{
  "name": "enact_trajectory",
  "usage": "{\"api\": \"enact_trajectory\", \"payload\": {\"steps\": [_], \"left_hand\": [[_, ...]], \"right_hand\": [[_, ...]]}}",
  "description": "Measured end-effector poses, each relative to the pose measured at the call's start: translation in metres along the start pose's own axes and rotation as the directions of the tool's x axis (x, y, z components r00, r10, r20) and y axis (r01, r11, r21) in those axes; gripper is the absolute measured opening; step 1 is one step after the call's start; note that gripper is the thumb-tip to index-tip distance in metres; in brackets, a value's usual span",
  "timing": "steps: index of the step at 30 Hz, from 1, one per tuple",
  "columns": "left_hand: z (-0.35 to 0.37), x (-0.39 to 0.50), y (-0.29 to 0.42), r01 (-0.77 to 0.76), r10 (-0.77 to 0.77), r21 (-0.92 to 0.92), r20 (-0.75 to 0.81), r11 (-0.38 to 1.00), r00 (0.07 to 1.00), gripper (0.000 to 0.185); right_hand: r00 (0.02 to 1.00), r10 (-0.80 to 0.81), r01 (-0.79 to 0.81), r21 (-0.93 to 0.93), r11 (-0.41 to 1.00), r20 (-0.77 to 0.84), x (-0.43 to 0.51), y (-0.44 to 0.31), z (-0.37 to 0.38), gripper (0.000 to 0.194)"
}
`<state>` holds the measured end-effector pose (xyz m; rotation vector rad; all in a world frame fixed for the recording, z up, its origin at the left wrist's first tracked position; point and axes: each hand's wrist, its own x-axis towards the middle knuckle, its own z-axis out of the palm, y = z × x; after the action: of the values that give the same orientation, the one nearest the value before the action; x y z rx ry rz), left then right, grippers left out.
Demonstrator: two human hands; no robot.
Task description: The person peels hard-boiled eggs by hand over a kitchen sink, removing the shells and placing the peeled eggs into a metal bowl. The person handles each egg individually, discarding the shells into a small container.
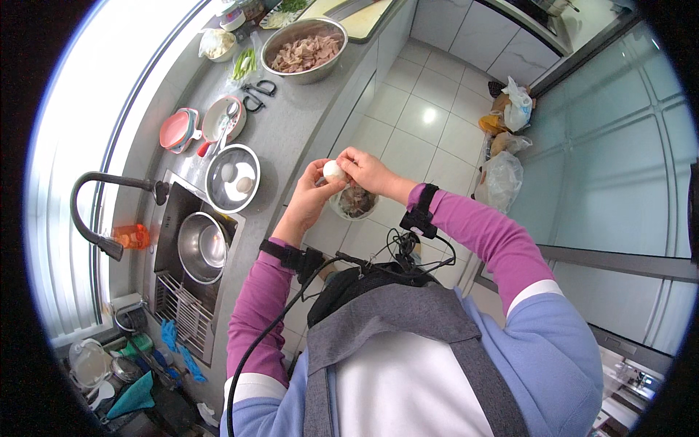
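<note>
A white egg (334, 171), its surface smooth and pale, is held between the fingers and thumb of my left hand (311, 191). From the other side, my right hand (368, 172) pinches at the same egg with thumb and fingertips. Whether a bit of shell is between those fingertips is too small to tell. Straight below both hands stands a round bin (355, 203) with a clear liner and dark waste inside. On the counter to the left, a steel bowl (218, 202) contains a paler egg (226, 172) and a browner egg (244, 184).
Left of me is a sink (164, 246) with a steel basin (191, 257) and curved faucet (82, 202). Along the counter (295, 120) stand a handled bowl with spoons (218, 109), black-handled scissors (259, 95) and a large bowl of sliced meat (306, 76). Plastic bags (499, 175) lie by the glass door.
</note>
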<state>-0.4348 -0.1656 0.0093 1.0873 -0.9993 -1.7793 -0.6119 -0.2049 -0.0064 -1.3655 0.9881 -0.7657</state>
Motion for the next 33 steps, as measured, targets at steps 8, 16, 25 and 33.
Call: {"api": "enact_trajectory", "payload": {"steps": [8, 16, 25, 33], "left_hand": [[-0.001, -0.001, 0.002, 0.037, -0.037, -0.016, 0.006, 0.999, 0.999, 0.053], [-0.004, 0.001, 0.001, -0.007, 0.005, 0.078, 0.019, 0.997, 1.000, 0.052], [-0.004, -0.003, 0.007, 0.055, -0.056, 0.016, 0.061, 0.998, 0.997, 0.051], [0.000, -0.005, 0.002, 0.090, -0.076, -0.227, 0.069, 0.970, 0.995, 0.050]], "right_hand": [[0.999, -0.021, 0.014, -0.199, 0.980, -0.030, 0.001, 0.000, -0.004, 0.021], [0.998, 0.058, -0.056, -0.053, 0.997, 0.035, 0.009, 0.002, -0.003, 0.027], [0.993, 0.109, -0.109, -0.004, 0.994, 0.050, 0.007, 0.003, -0.006, 0.022], [0.989, 0.136, -0.140, 0.080, 0.987, 0.057, 0.010, 0.007, -0.010, 0.020]]}}
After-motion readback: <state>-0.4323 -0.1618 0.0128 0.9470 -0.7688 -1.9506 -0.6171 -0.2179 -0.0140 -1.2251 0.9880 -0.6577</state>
